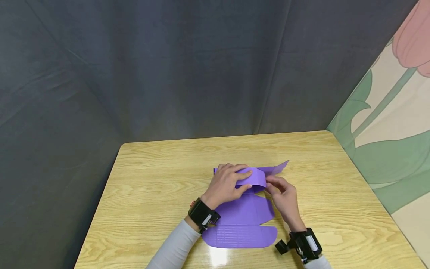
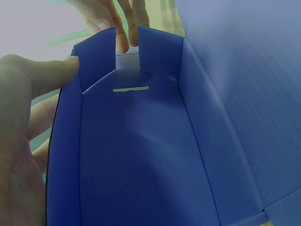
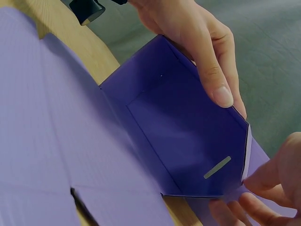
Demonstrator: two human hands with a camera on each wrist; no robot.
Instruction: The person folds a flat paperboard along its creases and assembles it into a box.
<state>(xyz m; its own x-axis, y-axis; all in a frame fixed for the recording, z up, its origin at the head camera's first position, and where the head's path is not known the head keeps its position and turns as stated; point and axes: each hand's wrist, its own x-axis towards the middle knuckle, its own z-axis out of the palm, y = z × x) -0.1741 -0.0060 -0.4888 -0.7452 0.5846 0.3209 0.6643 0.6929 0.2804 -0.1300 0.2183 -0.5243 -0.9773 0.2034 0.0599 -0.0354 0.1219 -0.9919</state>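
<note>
A purple cardboard box [image 1: 243,211], partly folded up, lies on the table with its lid panel spread toward the person. My left hand [image 1: 223,186] grips one long wall, thumb over the upper edge and fingers along the outside. At the right end, my right hand [image 1: 284,198] pinches the cardboard at a corner between thumb and fingers. Two corner flaps [image 2: 161,54] stand turned in at that end, apart from each other, in the left wrist view. A narrow slot [image 3: 217,167] in the box floor shows near this end.
The wooden table [image 1: 151,186] extends around the box. A dark curtain [image 1: 201,74] hangs behind it, and a flower-patterned cloth [image 1: 386,149] covers the right side. An end panel [image 1: 280,168] of the box sticks out to the right. Both wrists wear black cameras [image 1: 305,244].
</note>
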